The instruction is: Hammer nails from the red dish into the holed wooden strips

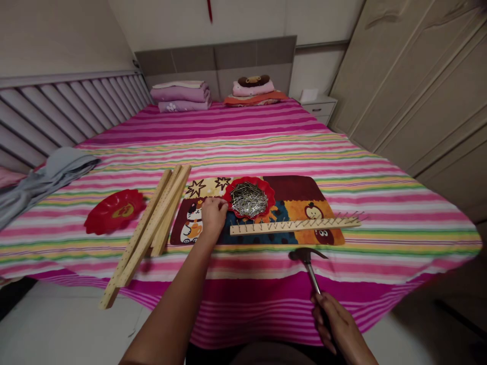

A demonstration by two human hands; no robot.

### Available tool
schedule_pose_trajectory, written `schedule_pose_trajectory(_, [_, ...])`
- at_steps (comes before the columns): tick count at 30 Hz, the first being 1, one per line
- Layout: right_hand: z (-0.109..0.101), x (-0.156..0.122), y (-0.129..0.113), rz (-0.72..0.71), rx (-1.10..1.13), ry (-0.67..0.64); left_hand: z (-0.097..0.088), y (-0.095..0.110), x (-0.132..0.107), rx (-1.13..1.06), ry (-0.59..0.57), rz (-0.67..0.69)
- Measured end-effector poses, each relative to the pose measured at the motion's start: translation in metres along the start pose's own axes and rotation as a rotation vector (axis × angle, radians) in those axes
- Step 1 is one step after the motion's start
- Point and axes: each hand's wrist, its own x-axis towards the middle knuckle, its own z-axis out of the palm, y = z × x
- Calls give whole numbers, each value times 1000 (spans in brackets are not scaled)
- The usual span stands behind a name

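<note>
The hammer (313, 277) is gripped by its handle in the right hand (337, 320), presumably to free its head, above the bed's (236, 286) near edge. The left hand (213, 217) is bunched narrow at the bowl's (269, 191) left rim; whether anything is held cannot be told. Just right of that hand, the nailed strip (262, 230) is laid along the mat's (297, 187) near edge, apparently within reach.

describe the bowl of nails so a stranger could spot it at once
On the striped bed lies a colourful mat. Toward that mat's far edge, beyond the long wooden strip, sits a red bowl with a wavy rim. Its heap of loose silvery nails sets it apart from the other red bowl to the left, whose patterned inside shows.
</note>
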Motion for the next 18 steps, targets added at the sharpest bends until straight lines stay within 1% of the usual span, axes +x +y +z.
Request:
schedule_pose_trajectory(3, [0, 0, 0, 15, 3, 7, 14, 14, 19, 157, -14, -48])
schedule_pose_trajectory(5, [0, 0, -1, 24, -2, 15, 22, 19, 26, 205, -35, -93])
schedule_pose_trajectory(7, [0, -1, -1, 30, -7, 19, 28, 21, 30, 224, -54, -130])
schedule_pose_trajectory(10, [0, -1, -1, 37, -1, 24, 31, 19, 34, 212, -56, -169])
schedule_pose_trajectory(14, [1, 0, -1, 28, 6, 34, 27, 11, 39, 67, -46, -228])
schedule_pose_trajectory(16, [1, 0, -1, 22, 3, 35, 24, 7, 40, -62, 15, -220])
schedule_pose_trajectory(18, [2, 0, -1, 14, 5, 31, 18, 3, 37, -260, 87, -174])
